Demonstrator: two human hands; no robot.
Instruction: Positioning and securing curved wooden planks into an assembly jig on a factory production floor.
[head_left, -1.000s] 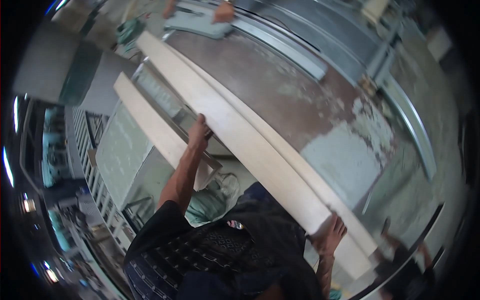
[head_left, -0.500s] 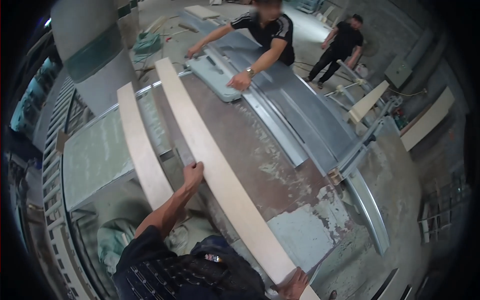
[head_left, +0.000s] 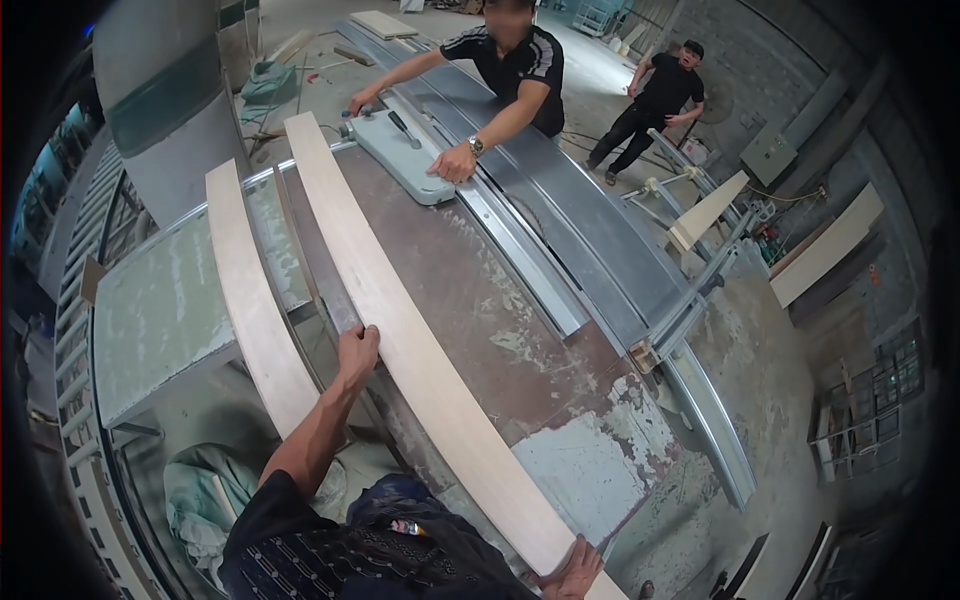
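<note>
A long pale wooden board [head_left: 425, 370] lies lengthwise on the worn brown bed of a panel saw [head_left: 455, 290]. My left hand [head_left: 358, 350] is closed on its left edge, about midway along, thumb uppermost. Close to the lower edge of the view, my right hand [head_left: 577, 574] grips the same board near its near end; some of its fingers are hidden. A second pale board [head_left: 250, 290] lies to the left, its near end behind my left forearm. Across the saw, a co-worker's hand [head_left: 455, 163] rests on the grey blade guard [head_left: 405, 165]; their other hand reaches its far end.
A grey sliding table [head_left: 570, 240] runs along the saw's far side, with a metal crosscut fence [head_left: 690, 305] at right. Another person [head_left: 665, 105] stands behind. A roller conveyor [head_left: 85, 350] borders the left, and green sacking [head_left: 200, 500] lies below the side table [head_left: 165, 310].
The whole view has shifted, so the scene sits slightly further left. Both my hands keep their places on the board. The person standing behind has bent an arm in front of the body.
</note>
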